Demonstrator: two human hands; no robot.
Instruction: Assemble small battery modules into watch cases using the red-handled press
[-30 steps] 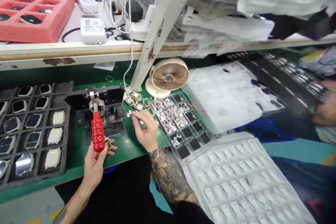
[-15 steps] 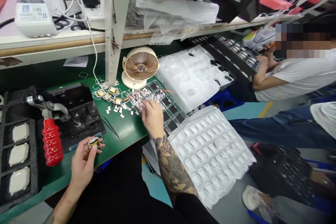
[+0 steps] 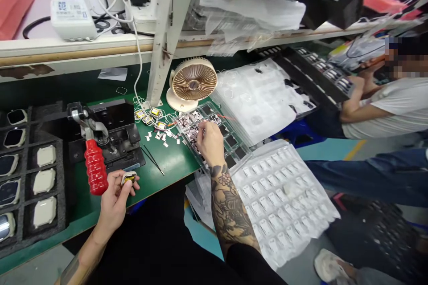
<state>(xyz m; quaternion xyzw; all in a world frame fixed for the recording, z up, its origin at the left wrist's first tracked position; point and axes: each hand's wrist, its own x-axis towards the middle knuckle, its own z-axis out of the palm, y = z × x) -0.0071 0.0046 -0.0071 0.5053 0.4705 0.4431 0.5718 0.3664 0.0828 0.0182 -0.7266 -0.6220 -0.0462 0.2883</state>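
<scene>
My left hand (image 3: 115,196) grips a small open watch case (image 3: 129,178) between thumb and fingers. The case has a pale rim, and something yellow shows inside it. My right hand (image 3: 212,143) is over a clear plastic tray (image 3: 245,156), its fingers drawn together and pointing down among many small white-and-pink pieces (image 3: 187,120). What those fingertips hold, if anything, is hidden. Black squares sit in other compartments of the tray. Tweezers (image 3: 154,160) lie on the green table, left of the tray. Near them are loose small pieces and several yellow battery-like parts (image 3: 160,125) with white loops.
A black fixture with a red-handled toggle clamp (image 3: 96,167) stands at left, beside a foam tray (image 3: 28,213) of watch cases. Behind are a fan (image 3: 194,82) and a shelf post (image 3: 170,31). A white sheet of parts (image 3: 277,200) lies at right, near a co-worker (image 3: 384,102).
My view has turned left, so the scene sits further right and more of the foam tray shows. My left hand keeps the watch case; my right hand stays among the small pieces.
</scene>
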